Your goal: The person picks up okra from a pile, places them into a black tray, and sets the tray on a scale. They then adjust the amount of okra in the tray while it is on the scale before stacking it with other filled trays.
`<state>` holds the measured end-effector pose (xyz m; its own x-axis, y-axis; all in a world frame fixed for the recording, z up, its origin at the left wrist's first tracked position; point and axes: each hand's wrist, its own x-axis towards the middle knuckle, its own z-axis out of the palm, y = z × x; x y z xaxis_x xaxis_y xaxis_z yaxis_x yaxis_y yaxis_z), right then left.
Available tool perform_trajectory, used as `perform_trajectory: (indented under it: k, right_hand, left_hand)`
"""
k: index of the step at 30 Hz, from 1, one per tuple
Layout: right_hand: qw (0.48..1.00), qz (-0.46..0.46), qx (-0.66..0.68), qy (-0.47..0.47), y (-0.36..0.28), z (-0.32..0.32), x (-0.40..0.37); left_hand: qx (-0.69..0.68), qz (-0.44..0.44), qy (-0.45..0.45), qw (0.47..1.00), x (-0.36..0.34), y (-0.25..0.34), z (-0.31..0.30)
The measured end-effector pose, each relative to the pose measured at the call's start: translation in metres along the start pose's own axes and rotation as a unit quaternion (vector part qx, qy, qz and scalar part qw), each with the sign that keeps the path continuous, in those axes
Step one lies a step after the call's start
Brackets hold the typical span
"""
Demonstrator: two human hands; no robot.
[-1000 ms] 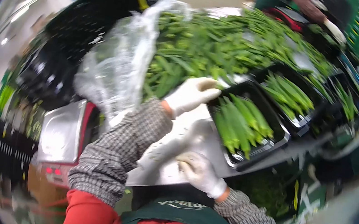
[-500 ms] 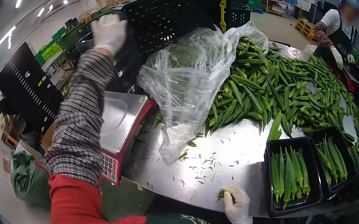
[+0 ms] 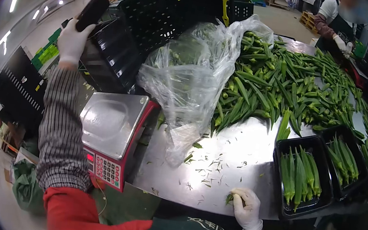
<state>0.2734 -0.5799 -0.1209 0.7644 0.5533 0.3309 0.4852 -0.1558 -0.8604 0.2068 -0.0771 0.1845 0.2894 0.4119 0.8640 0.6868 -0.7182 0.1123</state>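
My left hand (image 3: 73, 42), in a white glove, is raised at the upper left and grips a black tray (image 3: 93, 10). Beside it stands a stack of black trays (image 3: 113, 53). My right hand (image 3: 246, 209), also gloved, rests near the table's front edge, its fingers closed on small green scraps (image 3: 229, 198). To its right, a black tray (image 3: 279, 175) holds several okra pods (image 3: 300, 176). A large pile of okra (image 3: 286, 89) covers the back of the metal table (image 3: 245, 147), next to a clear plastic bag (image 3: 188, 82).
A red scale (image 3: 114, 124) with a bare metal plate sits on the left. Behind the bag stands a large black crate (image 3: 174, 15). A second tray of okra (image 3: 344, 161) is at the right. A co-worker (image 3: 337, 28) stands at the upper right.
My left hand has moved left and down, and a black tray now shows in its grip. The scale's plate is more exposed. My right hand has barely moved.
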Motion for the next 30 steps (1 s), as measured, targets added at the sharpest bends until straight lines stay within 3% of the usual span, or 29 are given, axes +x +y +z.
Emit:
perform_trajectory:
  k: [4, 8, 11, 14, 15, 18, 20, 22, 24, 26, 30]
  right_hand:
    - [1.000, -0.006, -0.003, 0.002, 0.000, 0.002, 0.001]
    - [0.998, -0.043, -0.041, -0.007, 0.000, 0.003, 0.004]
    - [0.998, -0.047, -0.039, -0.020, 0.001, 0.003, 0.006]
    - [0.998, -0.045, -0.036, -0.021, 0.002, 0.002, 0.005]
    - [0.998, -0.044, -0.034, -0.019, 0.002, 0.003, 0.005]
    - [0.999, -0.041, -0.025, -0.013, 0.003, 0.003, 0.004]
    - [0.999, -0.041, -0.022, -0.015, 0.004, 0.003, 0.003]
    - [0.999, -0.043, -0.018, -0.017, 0.004, 0.001, 0.003]
    - [0.999, -0.046, -0.015, -0.016, 0.004, 0.000, 0.003]
    - [0.999, -0.047, -0.007, -0.021, 0.003, -0.003, 0.004]
    - [0.999, -0.043, 0.011, -0.029, 0.005, -0.006, 0.005]
  left_hand:
    - [-0.049, 0.111, 0.014, 0.993, -0.112, 0.009, -0.076]
    - [0.026, 0.085, -0.161, 0.983, -0.219, -0.020, -0.085]
    - [-0.007, 0.130, -0.284, 0.950, -0.231, -0.018, -0.088]
    - [-0.076, 0.175, -0.187, 0.964, -0.203, 0.038, -0.095]
    - [-0.110, 0.192, -0.208, 0.953, -0.194, 0.055, -0.093]
    - [-0.170, 0.270, -0.299, 0.900, -0.180, 0.106, -0.055]
    - [-0.091, 0.278, -0.422, 0.858, -0.185, 0.137, -0.009]
    - [0.095, 0.203, -0.603, 0.765, -0.183, 0.178, 0.023]
    - [0.102, 0.202, -0.633, 0.740, -0.192, 0.183, 0.068]
    - [0.083, 0.224, -0.595, 0.768, -0.207, 0.175, 0.105]
    - [-0.007, 0.311, -0.546, 0.777, -0.176, 0.155, 0.119]
